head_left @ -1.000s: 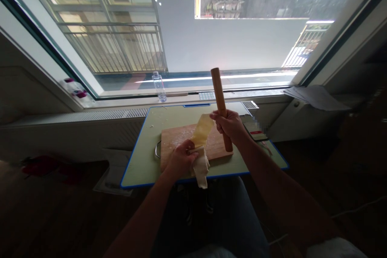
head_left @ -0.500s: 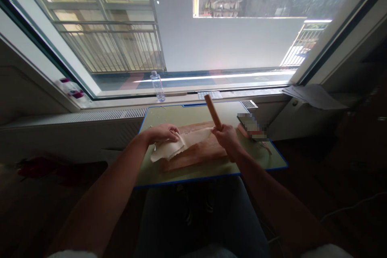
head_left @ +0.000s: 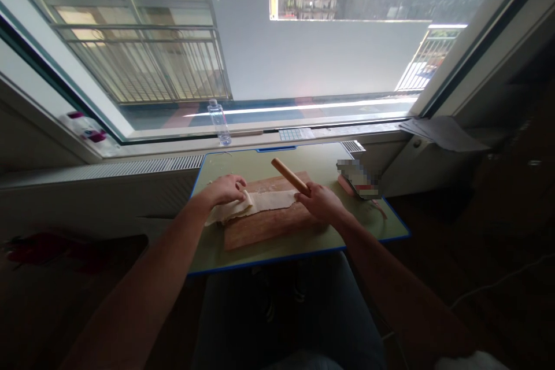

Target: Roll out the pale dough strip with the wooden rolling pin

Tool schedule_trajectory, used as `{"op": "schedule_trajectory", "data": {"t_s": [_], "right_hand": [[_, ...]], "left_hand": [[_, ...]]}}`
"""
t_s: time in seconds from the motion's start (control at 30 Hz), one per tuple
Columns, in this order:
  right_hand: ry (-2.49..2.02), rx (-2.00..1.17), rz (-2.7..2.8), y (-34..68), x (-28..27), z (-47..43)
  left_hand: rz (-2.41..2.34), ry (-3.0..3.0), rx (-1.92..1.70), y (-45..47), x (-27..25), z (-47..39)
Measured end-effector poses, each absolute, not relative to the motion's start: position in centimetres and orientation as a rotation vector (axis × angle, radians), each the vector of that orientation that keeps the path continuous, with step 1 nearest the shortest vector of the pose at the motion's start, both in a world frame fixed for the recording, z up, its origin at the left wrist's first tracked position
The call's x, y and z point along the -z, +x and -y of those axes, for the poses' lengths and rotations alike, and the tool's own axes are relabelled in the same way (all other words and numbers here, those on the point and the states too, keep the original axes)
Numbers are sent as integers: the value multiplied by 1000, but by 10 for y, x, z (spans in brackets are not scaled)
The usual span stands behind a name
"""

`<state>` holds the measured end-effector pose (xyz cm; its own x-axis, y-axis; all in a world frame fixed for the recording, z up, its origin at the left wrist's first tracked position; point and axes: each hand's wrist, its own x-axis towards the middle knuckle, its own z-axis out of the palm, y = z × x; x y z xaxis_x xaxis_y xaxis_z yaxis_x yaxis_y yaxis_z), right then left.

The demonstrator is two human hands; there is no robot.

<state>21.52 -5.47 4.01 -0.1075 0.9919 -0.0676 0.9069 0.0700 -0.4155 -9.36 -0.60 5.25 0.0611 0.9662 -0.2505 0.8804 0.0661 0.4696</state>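
Observation:
A long, thin sheet of pale dough (head_left: 273,201) lies across a wooden board (head_left: 260,229), its left part folded over on itself and reaching past the board's left edge. At that fold, my left hand (head_left: 228,189) has curled fingers and thumb on the dough. My right hand (head_left: 323,201) is closed around one end of a wooden rolling pin (head_left: 288,173), which points up and to the left above the board. The thumb side of this hand is by the sheet's right end; whether it also pinches the dough, I cannot tell.
The board rests on a small blue-edged table (head_left: 377,231). A blurred-out object (head_left: 358,178) stands at the table's right side. On the windowsill are a clear bottle (head_left: 219,122) and a bottle with purple parts (head_left: 87,126). Papers (head_left: 442,134) lie at the right.
The rolling pin has tipped from steep to a lower, leftward slant. The dough's folded part has shifted left, baring more of the flat sheet. The view has turned slightly.

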Motion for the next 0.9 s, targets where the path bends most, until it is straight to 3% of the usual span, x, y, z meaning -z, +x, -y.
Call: {"op": "schedule_trajectory", "data": {"t_s": [0.23, 0.57, 0.9], "right_hand": [[-1765, -521, 2357, 227, -43, 44], [-1520, -268, 2419, 246, -20, 31], [-1840, 9, 2267, 224, -5, -2]], "left_hand": [[-1822, 2145, -909, -34, -40, 26], [-1922, 2297, -515, 31, -17, 29], [-2050, 2242, -375, 35, -5, 9]]}}
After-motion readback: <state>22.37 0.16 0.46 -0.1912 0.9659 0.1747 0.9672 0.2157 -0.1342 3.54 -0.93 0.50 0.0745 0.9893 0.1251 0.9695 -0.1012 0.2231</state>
